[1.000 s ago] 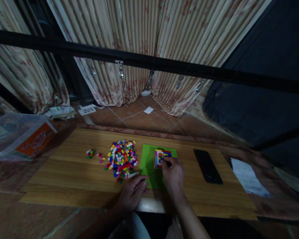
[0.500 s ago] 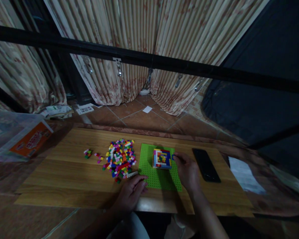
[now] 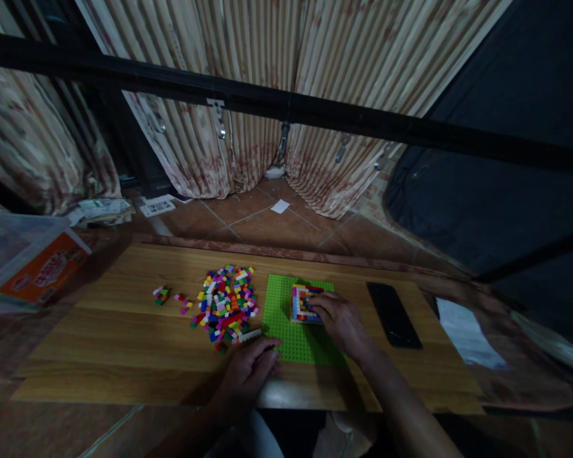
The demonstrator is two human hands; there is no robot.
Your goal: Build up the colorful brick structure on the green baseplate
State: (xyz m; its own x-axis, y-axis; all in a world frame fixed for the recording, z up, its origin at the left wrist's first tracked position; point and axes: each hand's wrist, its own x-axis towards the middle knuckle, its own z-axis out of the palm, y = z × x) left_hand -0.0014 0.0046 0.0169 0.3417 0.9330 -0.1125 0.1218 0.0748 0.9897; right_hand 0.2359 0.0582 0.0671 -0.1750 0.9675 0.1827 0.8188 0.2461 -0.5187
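On the green baseplate (image 3: 289,346) sits a square, multicoloured stack of building bricks (image 3: 297,305), with nested coloured rings on its top. My right hand (image 3: 341,321) reaches over the stack from the right, its thumb and fingers pinched on the top. The small blue brick it held a moment ago is now hidden by the fingers. At the baseplate's near left corner rests my left hand (image 3: 251,369), fingers curled and thumb drawn in; anything between them cannot be made out. Just beyond it lies a long white brick (image 3: 251,335), at the edge of a loose brick pile (image 3: 226,302).
Two small brick clusters lie left of the pile, one of them mostly green (image 3: 161,295). A black phone (image 3: 394,315) is right of the baseplate on the wooden table (image 3: 114,318). Beyond the table stand a clear plastic box (image 3: 33,222) at left and white paper (image 3: 470,334) at right.
My right hand has moved left from beside the stack onto its top, carrying the blue brick out of sight. The left hand stays in place. The view has shifted slightly.
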